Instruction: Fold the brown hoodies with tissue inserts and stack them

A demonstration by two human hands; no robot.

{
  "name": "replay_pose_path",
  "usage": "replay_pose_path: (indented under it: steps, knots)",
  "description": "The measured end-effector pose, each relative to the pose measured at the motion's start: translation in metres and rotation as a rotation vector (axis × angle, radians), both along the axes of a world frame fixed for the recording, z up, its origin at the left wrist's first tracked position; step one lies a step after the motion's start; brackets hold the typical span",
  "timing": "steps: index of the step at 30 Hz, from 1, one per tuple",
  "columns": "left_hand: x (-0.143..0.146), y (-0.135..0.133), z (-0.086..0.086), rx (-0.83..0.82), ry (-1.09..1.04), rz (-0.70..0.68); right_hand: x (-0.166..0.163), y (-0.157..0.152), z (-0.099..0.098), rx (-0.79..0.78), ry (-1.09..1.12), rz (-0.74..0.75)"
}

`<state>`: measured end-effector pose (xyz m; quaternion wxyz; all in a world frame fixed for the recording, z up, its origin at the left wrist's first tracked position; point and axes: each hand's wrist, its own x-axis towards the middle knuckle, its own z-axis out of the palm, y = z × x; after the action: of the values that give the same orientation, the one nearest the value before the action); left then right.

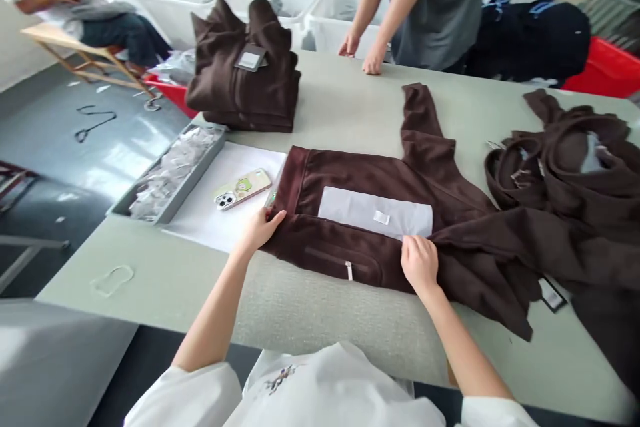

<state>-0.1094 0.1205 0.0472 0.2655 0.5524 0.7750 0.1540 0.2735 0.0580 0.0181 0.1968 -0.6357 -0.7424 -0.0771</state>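
Observation:
A dark brown zip jacket (pixel 350 173) lies spread on the table in front of me, one sleeve pointing away. My left hand (pixel 263 228) pinches its hem at the left end. With closed fingers, my right hand (pixel 420 260) grips the near front panel beside a light grey sheet (pixel 350 207), which bears a small white label (pixel 381 217). A pocket with a pale zip pull (pixel 349 270) shows on the panel between my hands. Near the jacket's right side, a black hang tag (pixel 553 295) lies on the table.
Folded brown jackets (pixel 245 80) are stacked at the back left. A grey tray (pixel 170 173) holds crumpled clear plastic, and a phone (pixel 243 188) rests on white paper (pixel 200 227). More brown garments (pixel 575 153) heap at the right. Across the table (pixel 345 107) stands a co-worker (pixel 440 7).

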Motion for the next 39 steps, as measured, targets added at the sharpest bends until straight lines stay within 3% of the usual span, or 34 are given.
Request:
replay_pose_path:
  steps: [3,7,10,14,21,26,32,39]
  knots:
    - [0.007,-0.010,0.002,-0.030,-0.058,0.023,0.009,-0.001,-0.006,0.110,-0.055,-0.047]
    - [0.010,-0.025,-0.003,0.116,-0.136,0.121,0.027,0.023,0.010,0.175,-0.131,-0.120]
    - [0.007,-0.037,-0.013,0.161,-0.090,0.195,0.023,0.047,0.015,0.115,-0.231,-0.145]
    - [0.003,-0.048,-0.016,0.072,-0.008,0.242,0.010,0.062,0.006,0.006,-0.293,-0.033]
    - [0.009,-0.031,0.004,0.112,0.092,0.200,0.023,0.074,0.018,0.105,-0.271,-0.070]
    - [0.009,-0.027,-0.001,0.005,0.106,0.188,0.015,0.083,0.008,0.018,-0.345,0.027]
    - [0.008,-0.039,-0.002,0.001,0.127,0.185,0.015,0.079,0.003,0.053,-0.351,0.042]
    - [0.010,-0.031,-0.001,0.015,0.175,0.182,0.020,0.086,0.003,0.082,-0.349,0.059]
